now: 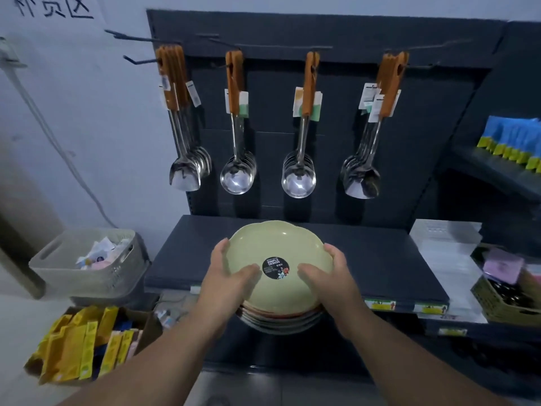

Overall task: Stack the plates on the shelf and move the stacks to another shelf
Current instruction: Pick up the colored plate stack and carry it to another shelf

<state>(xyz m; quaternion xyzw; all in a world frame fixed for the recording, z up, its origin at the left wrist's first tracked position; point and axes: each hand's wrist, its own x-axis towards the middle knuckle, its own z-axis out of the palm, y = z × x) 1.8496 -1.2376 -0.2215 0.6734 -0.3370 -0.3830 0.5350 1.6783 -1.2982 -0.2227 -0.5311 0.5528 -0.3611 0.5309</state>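
**Stack of plates [279,316] held at shelf [380,259] edge**

The stack of plates is at the front edge of the dark shelf, w/ its near side sticking out past the edge. Can't tell if it rests on the shelf. The top plate [272,244] is pale green w/ a round black sticker [275,268]. The left hand [231,273] grips the stack's left side, thumb on top. The right hand [329,273] grips the right side the same way. Behind, big spoons [298,177] hang on hooks. A basket [87,259] stands to the left, a box [82,344] of yellow packs below it.
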